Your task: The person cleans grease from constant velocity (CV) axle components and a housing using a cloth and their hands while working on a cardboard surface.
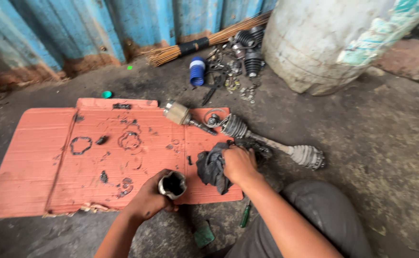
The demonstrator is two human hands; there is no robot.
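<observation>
The left hand (147, 200) grips a metal joint cup (172, 185), the right hand (239, 164) clutches a dark rag (212, 168); better keep the cup's mouth upward while wiping inside.

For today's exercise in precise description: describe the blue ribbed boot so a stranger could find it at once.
Start at the big whitish drum by the blue corrugated wall. Left of its base lies a heap of black rubber boots and metal clips. The blue boot lies at the heap's left edge, below the broom: a short ribbed tube, the only bright blue part among black ones.
</observation>
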